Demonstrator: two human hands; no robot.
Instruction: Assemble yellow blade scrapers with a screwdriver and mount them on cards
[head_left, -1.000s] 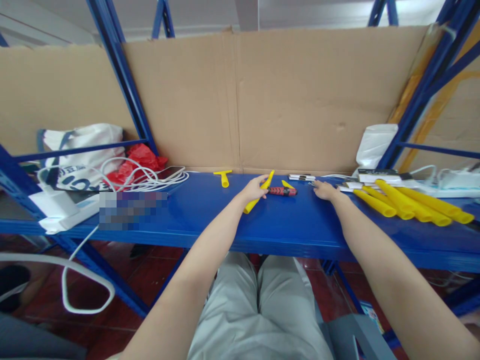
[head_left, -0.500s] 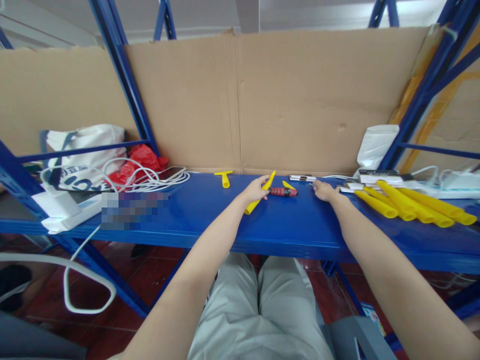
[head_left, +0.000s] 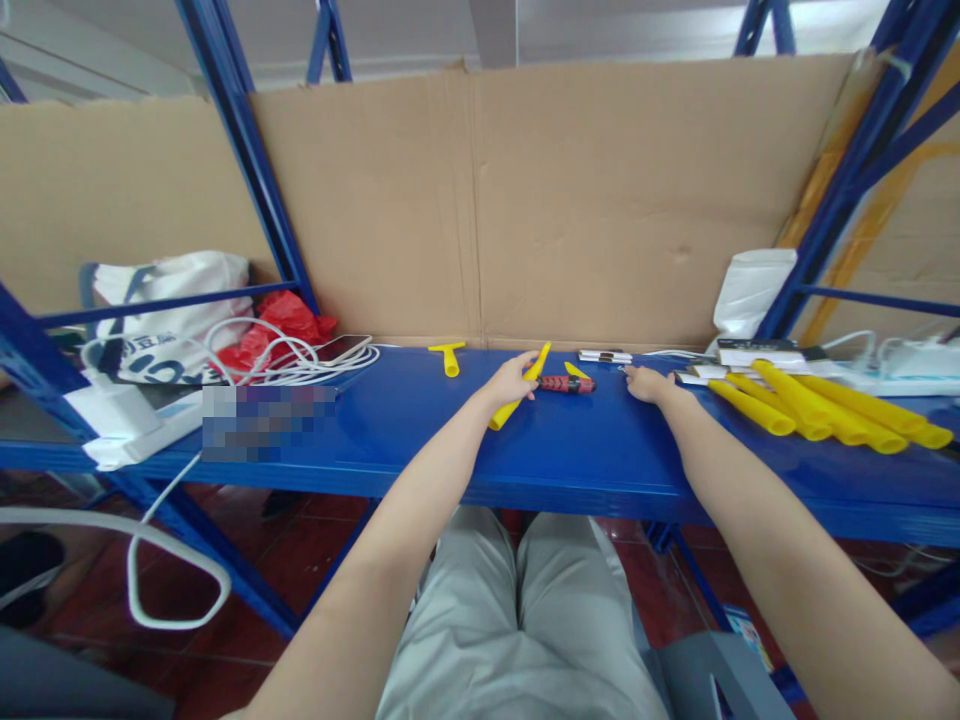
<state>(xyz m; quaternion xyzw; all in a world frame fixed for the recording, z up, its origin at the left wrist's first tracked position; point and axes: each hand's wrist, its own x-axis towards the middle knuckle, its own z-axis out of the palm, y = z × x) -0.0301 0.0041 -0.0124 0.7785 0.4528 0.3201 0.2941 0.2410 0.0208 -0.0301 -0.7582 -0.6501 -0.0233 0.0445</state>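
Observation:
My left hand [head_left: 516, 379] is closed around a yellow plastic tube [head_left: 506, 412] that slants across the blue tabletop, both its ends showing. Right beside those fingers lies a red-and-black screwdriver [head_left: 568, 384], its handle pointing right. Behind the screwdriver rests a small yellow piece [head_left: 576, 370], partly covered by it. My right hand [head_left: 649, 384] is low on the tabletop with its fingers curled together. Tiny shiny bits [head_left: 622, 370] lie at its fingertips, too small to name. Whatever the fingers pinch is hidden.
Several yellow tubes [head_left: 817, 405] are piled at right beside white boxes [head_left: 759, 352]. A yellow T-shaped piece [head_left: 449, 358] stands back left of centre. White cables [head_left: 300, 360], a power strip [head_left: 161, 425] and a cloth bag [head_left: 172, 310] occupy the left. Cardboard [head_left: 585, 200] walls the back.
The fingers of my right hand have shifted very slightly beside the tiny shiny bits. My left hand and the yellow tube have stayed in place.

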